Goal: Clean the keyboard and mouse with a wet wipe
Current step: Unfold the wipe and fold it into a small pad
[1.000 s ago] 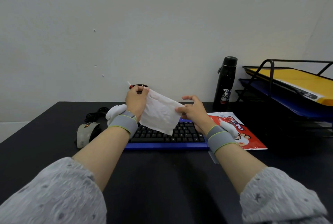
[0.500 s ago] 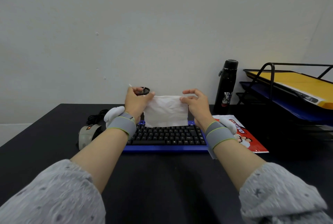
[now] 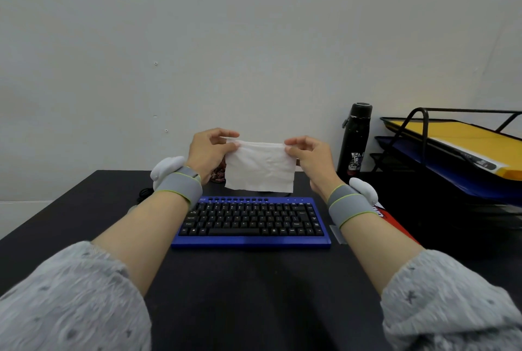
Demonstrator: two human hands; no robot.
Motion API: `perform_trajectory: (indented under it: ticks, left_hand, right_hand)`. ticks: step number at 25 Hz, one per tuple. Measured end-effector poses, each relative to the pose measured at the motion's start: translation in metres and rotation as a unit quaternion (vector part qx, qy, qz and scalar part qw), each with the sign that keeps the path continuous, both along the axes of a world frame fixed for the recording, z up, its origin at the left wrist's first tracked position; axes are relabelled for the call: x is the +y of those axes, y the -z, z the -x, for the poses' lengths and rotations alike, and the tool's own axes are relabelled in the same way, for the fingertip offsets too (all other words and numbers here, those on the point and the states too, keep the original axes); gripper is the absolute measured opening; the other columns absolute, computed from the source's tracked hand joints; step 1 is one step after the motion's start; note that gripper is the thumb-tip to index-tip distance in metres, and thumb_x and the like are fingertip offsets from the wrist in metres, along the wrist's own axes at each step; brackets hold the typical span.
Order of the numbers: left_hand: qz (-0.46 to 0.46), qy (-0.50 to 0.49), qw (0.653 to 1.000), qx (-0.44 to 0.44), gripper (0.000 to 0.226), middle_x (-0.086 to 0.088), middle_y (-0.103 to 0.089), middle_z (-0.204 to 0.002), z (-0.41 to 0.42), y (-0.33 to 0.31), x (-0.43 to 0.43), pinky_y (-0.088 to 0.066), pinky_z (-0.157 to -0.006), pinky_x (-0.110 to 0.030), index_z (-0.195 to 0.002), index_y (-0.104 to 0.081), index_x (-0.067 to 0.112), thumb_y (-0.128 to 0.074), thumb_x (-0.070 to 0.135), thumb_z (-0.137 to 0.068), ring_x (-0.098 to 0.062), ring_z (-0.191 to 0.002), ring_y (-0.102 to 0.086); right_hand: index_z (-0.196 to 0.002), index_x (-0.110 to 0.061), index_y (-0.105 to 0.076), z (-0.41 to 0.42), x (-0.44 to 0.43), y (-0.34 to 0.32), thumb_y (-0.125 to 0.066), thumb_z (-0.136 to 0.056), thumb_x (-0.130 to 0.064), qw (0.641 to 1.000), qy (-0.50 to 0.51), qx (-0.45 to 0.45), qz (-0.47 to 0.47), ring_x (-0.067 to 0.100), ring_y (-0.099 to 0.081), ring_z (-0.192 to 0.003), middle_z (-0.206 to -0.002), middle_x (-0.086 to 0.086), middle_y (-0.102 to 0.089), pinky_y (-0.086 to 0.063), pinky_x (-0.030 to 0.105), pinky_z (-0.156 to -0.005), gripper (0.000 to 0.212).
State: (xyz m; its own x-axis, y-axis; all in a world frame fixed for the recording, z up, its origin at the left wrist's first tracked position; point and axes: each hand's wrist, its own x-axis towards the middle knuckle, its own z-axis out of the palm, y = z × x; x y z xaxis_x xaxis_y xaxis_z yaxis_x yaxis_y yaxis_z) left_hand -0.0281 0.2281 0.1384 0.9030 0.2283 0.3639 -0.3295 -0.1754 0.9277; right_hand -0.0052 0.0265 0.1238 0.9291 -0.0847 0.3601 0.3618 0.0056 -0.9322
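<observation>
Mouse point(image 3: 130, 210): hidden behind left forearm point(image 3: 152, 223), perhaps a grey sliver showing. Red packet point(image 3: 388, 216): largely behind right wrist point(image 3: 347, 206). Tray rack point(image 3: 423, 135): cropped right.

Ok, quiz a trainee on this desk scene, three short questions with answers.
1. True or false: the wet wipe lies flat on the keyboard.
2. What pinches the wipe's top corners? A left hand only; B right hand only; C both hands.
3. Fill in: the black bottle stands to the keyboard's ___.
Key: 1 false; 2 C; 3 right.
</observation>
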Motion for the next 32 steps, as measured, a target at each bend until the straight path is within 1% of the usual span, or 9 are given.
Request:
perform_trajectory:
  ticks: [3,5,12,16,21,24,26,28,32]
  left_hand:
    - [-0.013,-0.022,1.0,-0.015,0.021,-0.014,-0.063,-0.087,0.0,-0.003,0.001,-0.051,-0.085,-0.033,-0.099,-0.071,0.011,-0.069,0.002,-0.08,-0.019,-0.082,-0.057]
    - [-0.041,-0.037,0.998,-0.025,0.021,-0.014,-0.066,-0.09,0.0,-0.003,0.001,-0.05,-0.09,-0.034,-0.099,-0.071,0.013,-0.069,0.004,-0.08,-0.019,-0.085,-0.058]
    - [-0.191,-0.101,0.974,-0.07,0.014,-0.001,-0.065,-0.081,-0.001,-0.005,0.001,-0.043,-0.067,-0.012,-0.094,-0.074,0.01,-0.066,0.009,-0.083,-0.007,-0.068,-0.054]
    - [-0.243,-0.127,0.96,-0.063,0.012,-0.001,-0.065,-0.082,0.0,-0.001,0.0,-0.045,-0.075,-0.022,-0.092,-0.074,0.009,-0.066,0.009,-0.083,-0.015,-0.076,-0.056]
    - [-0.292,-0.117,0.948,-0.042,0.006,-0.007,-0.059,-0.087,0.0,0.004,0.003,-0.04,-0.073,-0.025,-0.086,-0.07,0.01,-0.066,0.012,-0.083,-0.019,-0.08,-0.052]
    - [-0.313,-0.107,0.944,-0.005,0.009,-0.009,-0.048,-0.096,-0.003,0.005,0.006,-0.041,-0.084,-0.029,-0.091,-0.068,0.009,-0.064,0.015,-0.085,-0.023,-0.093,-0.048]
    - [-0.256,-0.074,0.964,0.021,0.008,-0.009,-0.051,-0.097,-0.003,0.006,0.006,-0.044,-0.084,-0.026,-0.093,-0.065,0.01,-0.061,0.016,-0.088,-0.024,-0.095,-0.048]
    - [-0.132,-0.019,0.99,0.043,0.005,-0.006,-0.054,-0.091,0.0,0.007,0.002,-0.041,-0.068,-0.014,-0.094,-0.058,0.01,-0.057,0.015,-0.091,-0.019,-0.09,-0.047]
    - [-0.007,0.012,1.0,0.026,0.003,-0.005,-0.055,-0.084,0.001,0.01,-0.004,-0.037,-0.067,-0.023,-0.092,-0.053,0.014,-0.052,0.016,-0.094,-0.018,-0.086,-0.046]
  right_hand:
    - [-0.089,-0.004,-0.069,0.0,0.0,-0.002,-0.064,-0.082,0.003,1.0,-0.015,-0.013,0.004,0.01,-0.058,-0.071,-0.076,0.002,-0.064,-0.05,0.017,-0.066,0.011]
    - [-0.091,-0.003,-0.07,-0.002,-0.001,-0.002,-0.065,-0.082,0.001,1.0,-0.009,-0.017,0.016,0.012,-0.059,-0.073,-0.078,0.003,-0.065,-0.05,0.02,-0.069,0.011]
    - [-0.087,-0.019,-0.071,-0.009,-0.004,0.0,-0.067,-0.081,-0.006,0.996,0.025,-0.035,0.081,0.016,-0.061,-0.081,-0.083,0.006,-0.068,-0.054,0.029,-0.077,0.015]
    - [-0.087,-0.016,-0.072,-0.011,-0.005,0.003,-0.066,-0.083,-0.007,0.99,0.034,-0.038,0.13,0.017,-0.063,-0.083,-0.084,0.004,-0.068,-0.056,0.037,-0.086,0.012]
    - [-0.083,-0.014,-0.07,-0.009,-0.003,0.003,-0.064,-0.084,-0.009,0.978,0.042,-0.062,0.194,0.017,-0.058,-0.077,-0.08,0.003,-0.065,-0.053,0.04,-0.081,0.008]
    - [-0.082,-0.016,-0.065,-0.009,-0.003,0.003,-0.062,-0.087,-0.014,0.962,0.075,-0.085,0.247,0.014,-0.053,-0.079,-0.093,0.004,-0.054,-0.044,0.028,-0.076,0.006]
    - [-0.083,-0.017,-0.062,-0.008,-0.001,0.004,-0.06,-0.089,-0.016,0.961,0.081,-0.075,0.252,0.012,-0.051,-0.081,-0.099,0.003,-0.049,-0.037,0.021,-0.076,0.006]
    - [-0.084,-0.015,-0.059,-0.006,0.0,0.004,-0.057,-0.091,-0.017,0.972,0.065,-0.06,0.22,0.012,-0.05,-0.08,-0.094,0.002,-0.054,-0.038,0.023,-0.074,0.007]
    - [-0.087,-0.014,-0.054,-0.002,0.007,0.003,-0.052,-0.093,-0.016,0.987,0.048,-0.058,0.139,0.013,-0.049,-0.077,-0.079,-0.003,-0.055,-0.04,0.025,-0.071,0.007]
